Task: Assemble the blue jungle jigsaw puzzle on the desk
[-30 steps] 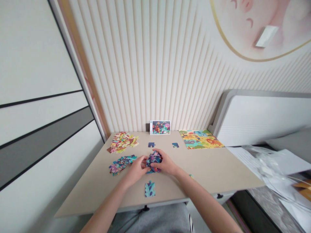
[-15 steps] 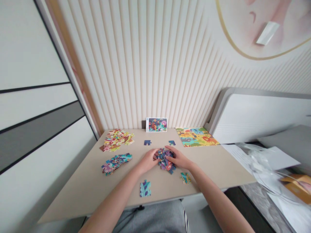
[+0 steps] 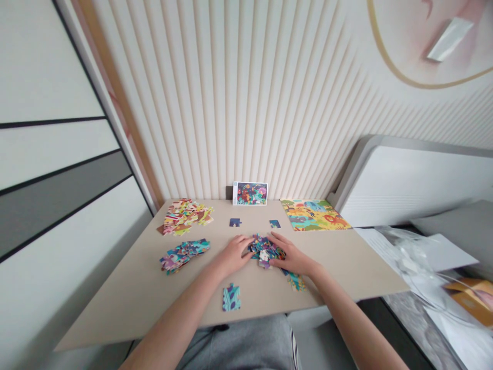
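A heap of dark, many-coloured jigsaw puzzle pieces (image 3: 258, 245) lies between my two hands on the table (image 3: 146, 303). My left hand (image 3: 233, 255) borders the heap on its left, thumb and fingers apart, fingertips touching the edge. On the other side, my right hand (image 3: 293, 257) rests with spread fingers over the right of the heap. Its thumb lies near a white-and-purple piece (image 3: 264, 256). Below the right hand is a teal-and-yellow piece (image 3: 297, 282), partly overlapped by a dark piece. A teal leaf-patterned piece (image 3: 231, 298) sits near the front edge.
A picture card (image 3: 251, 193) leans against the ribbed wall, with two dark blue pieces (image 3: 235, 222) (image 3: 275, 224) before it. Piles of red-yellow pieces (image 3: 185, 217) and blue-purple pieces (image 3: 184, 255) lie left. An assembled animal puzzle (image 3: 315, 215) lies at back right.
The heap has spread out flatter and to the right, and a white-and-purple piece now shows on top. My right hand has shifted slightly right, and my left-hand fingers have opened more.
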